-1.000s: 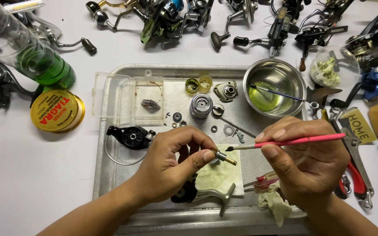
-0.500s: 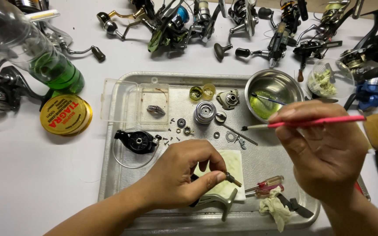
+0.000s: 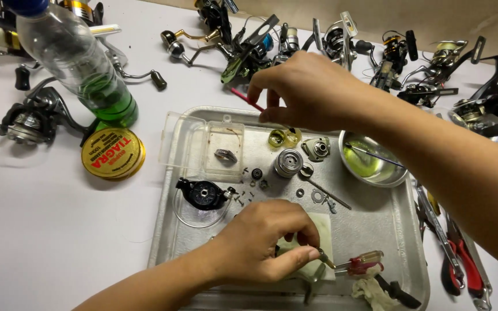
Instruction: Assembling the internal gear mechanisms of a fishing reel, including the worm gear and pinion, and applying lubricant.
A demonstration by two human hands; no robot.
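Observation:
My left hand (image 3: 266, 239) rests low on a metal tray (image 3: 165, 213) and pinches a small brass-tipped reel part (image 3: 325, 258) over a pale green cloth (image 3: 324, 230). My right hand (image 3: 309, 89) reaches across the tray's far edge, holding a thin pink brush (image 3: 246, 99) whose tip points down toward a small yellow-green cup (image 3: 283, 137). Between the hands lie a silver spool (image 3: 287, 163), a black reel side plate (image 3: 203, 194), a grey housing piece (image 3: 317, 148) and several tiny washers and screws.
A steel bowl (image 3: 373, 164) of greenish liquid sits at the tray's right. A clear lidded box (image 3: 206, 147), a yellow round tin (image 3: 112, 153) and a bottle with green liquid (image 3: 79, 63) stand left. Several fishing reels (image 3: 249, 43) line the back; pliers (image 3: 462, 270) lie right.
My right hand has swung the pink brush from the tray's right side up and leftward to the far edge. My left hand stays put with the small part. The view shifted slightly.

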